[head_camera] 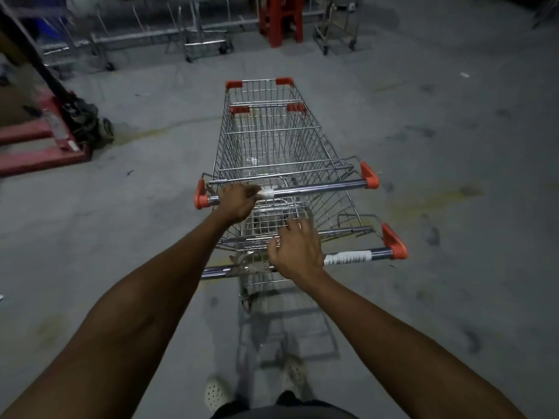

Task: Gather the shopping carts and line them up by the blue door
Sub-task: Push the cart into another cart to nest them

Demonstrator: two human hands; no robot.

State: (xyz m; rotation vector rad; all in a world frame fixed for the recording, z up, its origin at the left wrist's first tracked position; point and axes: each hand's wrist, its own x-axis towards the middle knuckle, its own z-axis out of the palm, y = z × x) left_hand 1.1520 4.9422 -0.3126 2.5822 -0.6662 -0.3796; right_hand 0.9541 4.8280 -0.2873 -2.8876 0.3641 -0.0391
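Right hand (295, 252) splayed; left hand (237, 201) grips handle (317, 189) (chrome).

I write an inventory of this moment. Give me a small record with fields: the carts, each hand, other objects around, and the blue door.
carts: two shopping carts, nested one into the other, red corner caps
left hand: left hand grips the far handle
right hand: right hand open, fingers spread over the near handle; contact unclear
left side: red pallet jack on the floor
background: more carts, red stools
blue door: not seen in this view
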